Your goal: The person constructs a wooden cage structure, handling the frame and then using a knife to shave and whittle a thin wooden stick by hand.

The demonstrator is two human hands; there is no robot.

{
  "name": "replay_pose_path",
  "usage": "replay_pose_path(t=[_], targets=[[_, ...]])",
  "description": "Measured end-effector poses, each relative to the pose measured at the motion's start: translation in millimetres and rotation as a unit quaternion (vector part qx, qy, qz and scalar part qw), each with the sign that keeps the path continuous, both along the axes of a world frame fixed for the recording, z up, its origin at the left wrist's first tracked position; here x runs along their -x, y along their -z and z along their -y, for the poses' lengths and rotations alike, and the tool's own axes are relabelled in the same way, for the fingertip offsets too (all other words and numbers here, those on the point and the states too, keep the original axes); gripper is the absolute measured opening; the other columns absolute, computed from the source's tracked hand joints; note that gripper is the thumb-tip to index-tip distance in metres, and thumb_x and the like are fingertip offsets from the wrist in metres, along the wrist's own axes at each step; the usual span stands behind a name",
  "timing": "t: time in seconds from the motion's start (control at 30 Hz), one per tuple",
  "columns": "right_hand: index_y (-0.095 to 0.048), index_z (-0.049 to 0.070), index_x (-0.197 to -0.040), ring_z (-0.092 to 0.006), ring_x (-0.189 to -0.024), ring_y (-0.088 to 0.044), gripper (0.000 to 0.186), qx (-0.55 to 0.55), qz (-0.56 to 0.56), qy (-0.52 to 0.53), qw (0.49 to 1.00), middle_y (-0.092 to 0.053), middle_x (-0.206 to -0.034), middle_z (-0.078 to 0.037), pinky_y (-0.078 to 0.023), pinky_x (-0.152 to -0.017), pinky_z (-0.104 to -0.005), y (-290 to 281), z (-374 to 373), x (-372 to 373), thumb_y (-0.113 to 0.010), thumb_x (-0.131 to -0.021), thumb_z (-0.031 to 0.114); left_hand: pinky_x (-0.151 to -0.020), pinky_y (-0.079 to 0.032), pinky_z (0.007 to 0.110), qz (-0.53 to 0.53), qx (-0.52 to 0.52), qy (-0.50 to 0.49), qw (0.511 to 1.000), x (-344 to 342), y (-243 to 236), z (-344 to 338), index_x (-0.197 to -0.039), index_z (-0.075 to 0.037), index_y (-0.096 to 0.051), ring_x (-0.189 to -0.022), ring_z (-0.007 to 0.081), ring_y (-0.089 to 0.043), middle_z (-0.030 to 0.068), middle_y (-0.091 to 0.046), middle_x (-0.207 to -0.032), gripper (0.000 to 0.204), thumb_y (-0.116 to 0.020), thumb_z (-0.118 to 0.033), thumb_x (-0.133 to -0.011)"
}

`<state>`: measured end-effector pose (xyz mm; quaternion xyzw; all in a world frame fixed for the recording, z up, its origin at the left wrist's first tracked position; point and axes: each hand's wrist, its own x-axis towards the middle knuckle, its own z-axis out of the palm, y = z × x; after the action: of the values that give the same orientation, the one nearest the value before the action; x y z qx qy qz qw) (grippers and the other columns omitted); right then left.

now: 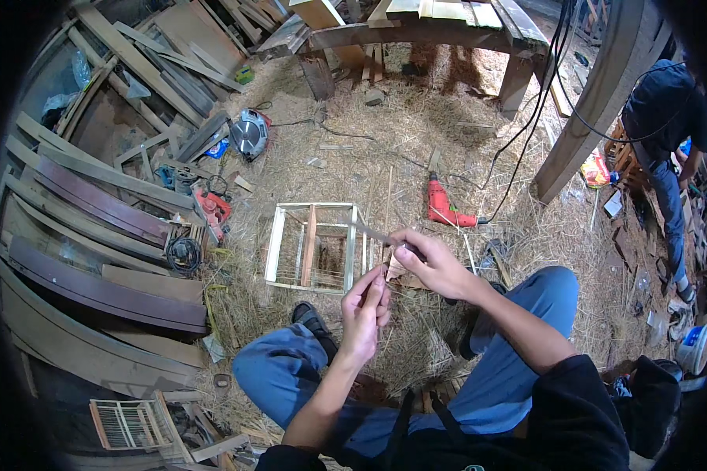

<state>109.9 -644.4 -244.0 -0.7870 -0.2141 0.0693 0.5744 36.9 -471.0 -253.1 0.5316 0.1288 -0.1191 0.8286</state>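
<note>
My right hand is closed around the handle of a knife. Its long narrow blade points to the left, just above my other hand. My left hand is closed in a pinch; a thin wooden stick runs away from its fingertips and seems to be held there, its lower end hidden by the fingers. Both hands meet above the ground between my bent knees. Just beyond my left hand, a small wooden frame with thin bars and a reddish middle slat stands on the straw-strewn ground.
A red drill lies ahead to the right, its cable trailing off. Further left are a circular saw and a red power tool. Boards crowd the left side. A workbench stands ahead; a post and another person are right.
</note>
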Motion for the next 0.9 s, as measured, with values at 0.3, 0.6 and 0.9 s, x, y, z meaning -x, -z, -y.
replay_pose_path(t=[0.3, 0.6, 0.9], targets=[[-0.057, 0.008, -0.101, -0.0303, -0.092, -0.058, 0.028, 0.192, 0.253, -0.087, 0.944, -0.058, -0.093, -0.011, -0.042, -0.081, -0.0421, 9, 4, 16, -0.054, -0.096, 0.036, -0.050, -0.029, 0.019, -0.001, 0.020, 0.055, 0.998, 5, 16, -12, -0.126, -0.013, -0.047, -0.061, 0.0022, -0.037, -0.0043, -0.046, -0.078, 0.023, -0.052, -0.015, -0.103], [-0.056, 0.009, -0.094, -0.0264, -0.090, -0.058, 0.020, 0.231, 0.337, -0.035, 0.912, -0.055, -0.085, -0.009, -0.042, -0.081, -0.0400, 5, 28, -1, -0.059, -0.093, 0.029, -0.046, -0.025, 0.019, -0.012, 0.045, 0.044, 0.998, 12, 6, -3, -0.117, -0.011, -0.051, -0.056, 0.0024, -0.032, -0.0053, -0.040, -0.075, 0.015, -0.049, -0.018, -0.105], [-0.057, 0.006, -0.095, -0.0335, -0.083, -0.054, 0.017, 0.204, 0.258, 0.112, 0.938, -0.057, -0.089, -0.015, -0.040, -0.077, -0.0432, 0, 52, -11, -0.061, -0.091, 0.021, -0.045, -0.022, 0.020, 0.009, 0.043, 0.018, 0.999, 8, 13, -19, -0.109, -0.010, -0.053, -0.054, 0.0024, -0.029, -0.0066, -0.036, -0.071, 0.017, -0.050, -0.026, -0.105]])
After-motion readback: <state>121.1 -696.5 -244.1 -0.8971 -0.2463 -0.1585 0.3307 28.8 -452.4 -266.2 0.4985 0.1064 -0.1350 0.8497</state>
